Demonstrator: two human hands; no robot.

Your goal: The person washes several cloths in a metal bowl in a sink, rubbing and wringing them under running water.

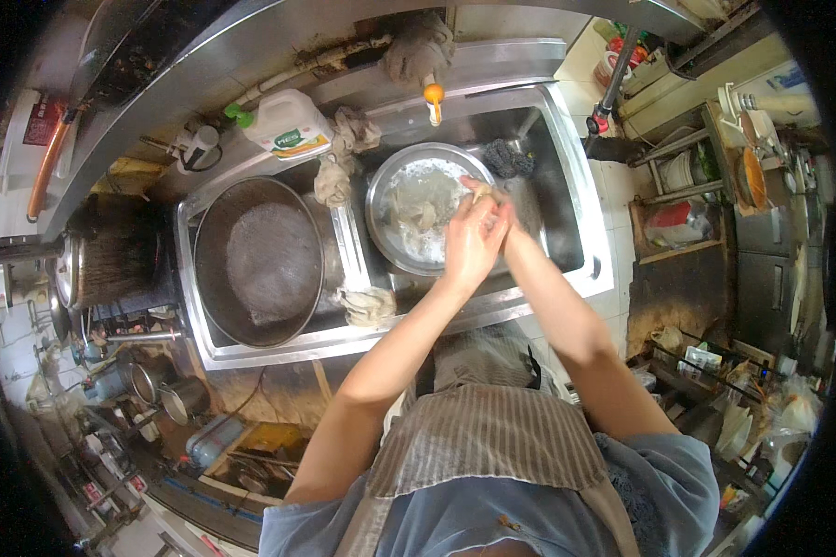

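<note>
My left hand (475, 237) and my right hand (505, 217) are pressed together over the right rim of a round metal basin (383, 237). Something pale, perhaps a piece of food or cloth, shows between the fingers; what it is I cannot tell. The basin stands in the right sink bowl and holds cloudy, foamy water with a pale thing (426, 214) in it. A dark mesh scourer (508, 159) lies behind my hands. In the left sink bowl sits a large round pot (319, 278) with greyish liquid in it.
Crumpled cloths lie on the sink divider (352, 250), one at its front end (368, 306), another at its back (333, 182). A white detergent jug (289, 122) with a green cap stands behind the sink. An orange-topped tap (434, 94) hangs above the basin's back. A lidded pot (111, 261) stands left.
</note>
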